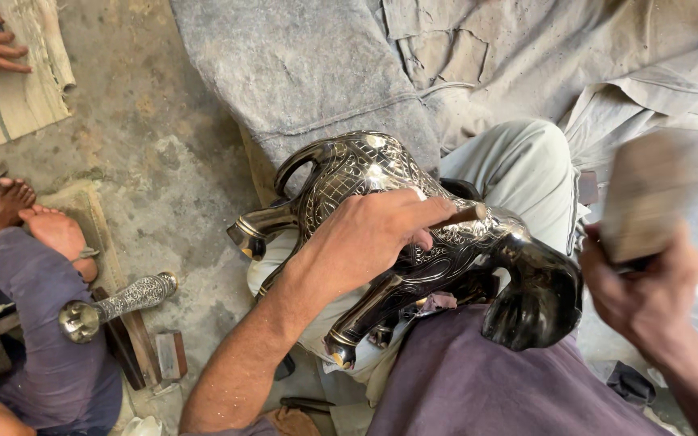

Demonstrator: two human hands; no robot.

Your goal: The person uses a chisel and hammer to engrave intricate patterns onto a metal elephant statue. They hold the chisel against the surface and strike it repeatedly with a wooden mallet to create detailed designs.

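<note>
While much of the metal elephant [414, 242] lying across the lap already shows engraved pattern, I see my left hand [365, 234] pinching a chisel [462, 215] against it, and my right hand [648, 295] gripping a blurred mallet [648, 198], so work seems unfinished

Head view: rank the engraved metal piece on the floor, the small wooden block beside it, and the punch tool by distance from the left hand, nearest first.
1. Punch tool: pinched in the left hand's fingers, against the metal elephant.
2. Small wooden block: on the floor, lower left of the hand.
3. Engraved metal piece: farther left, by the other person's leg.
</note>
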